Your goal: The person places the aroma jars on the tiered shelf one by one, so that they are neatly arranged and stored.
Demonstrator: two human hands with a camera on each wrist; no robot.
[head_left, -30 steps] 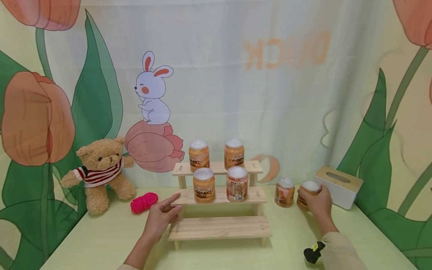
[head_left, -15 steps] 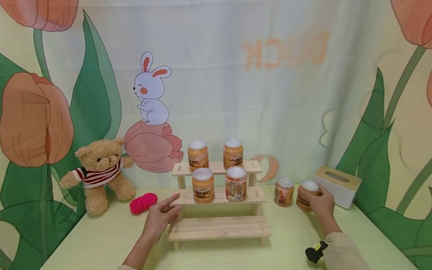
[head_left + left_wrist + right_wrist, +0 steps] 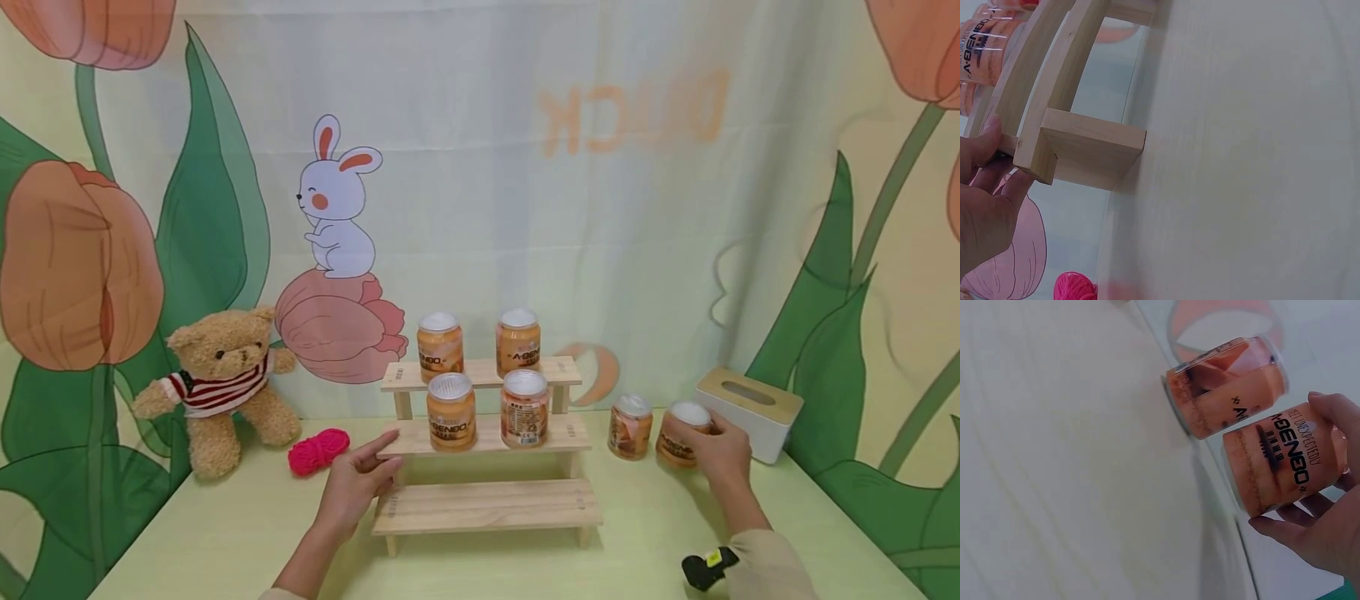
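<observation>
A three-step wooden display stand (image 3: 487,508) bears two orange cans on its top step and two on its middle step. My left hand (image 3: 354,487) holds the left end of the middle step, thumb above and fingers beneath in the left wrist view. At the right, my right hand (image 3: 720,450) grips an orange can (image 3: 1279,462) with a pale lid, thumb and fingers round its sides. A second orange can (image 3: 631,427) stands just left of the gripped one. The right palm is hidden in the head view.
Behind the right hand stands a white tissue box (image 3: 750,417) with a wooden lid. A teddy bear (image 3: 228,387) in a striped shirt sits at the left, beside a pink yarn skein (image 3: 318,452). A printed curtain (image 3: 480,167) closes off the back.
My right hand has shifted and turned slightly to the right round the can, which has moved very little. The left hand stays on the stand.
</observation>
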